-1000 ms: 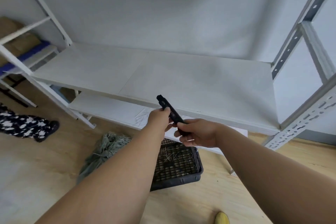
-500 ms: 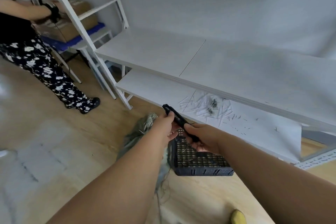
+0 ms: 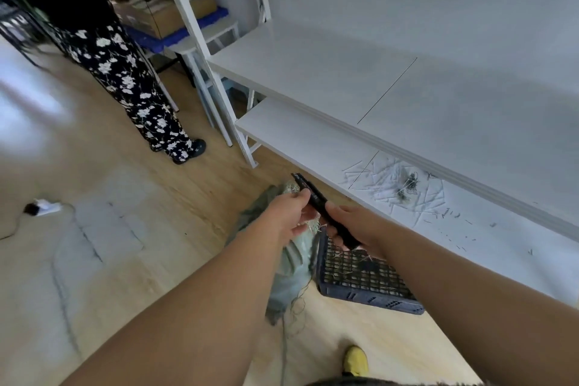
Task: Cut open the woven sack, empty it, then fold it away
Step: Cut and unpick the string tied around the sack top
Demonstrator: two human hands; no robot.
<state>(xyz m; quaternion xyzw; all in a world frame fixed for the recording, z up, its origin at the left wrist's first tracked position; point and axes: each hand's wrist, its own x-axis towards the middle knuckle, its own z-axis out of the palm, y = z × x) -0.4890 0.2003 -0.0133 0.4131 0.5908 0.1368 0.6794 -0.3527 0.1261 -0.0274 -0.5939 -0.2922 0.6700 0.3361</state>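
Note:
A slim black utility knife is held up in front of me. My right hand grips its lower end. My left hand pinches its upper part with thumb and fingers. Below my hands the grey-green woven sack lies crumpled on the wooden floor, frayed threads at its top edge and a loose string trailing toward me. My left forearm hides much of the sack.
A dark plastic crate sits on the floor right of the sack, under the low white shelf, which carries scattered fibres. Another person stands at the left by a rack with cardboard boxes. A cable and plug lie on the floor.
The view has swung left and down, bringing the other person and more floor into sight. Both hands keep hold of the knife in nearly the same pose.

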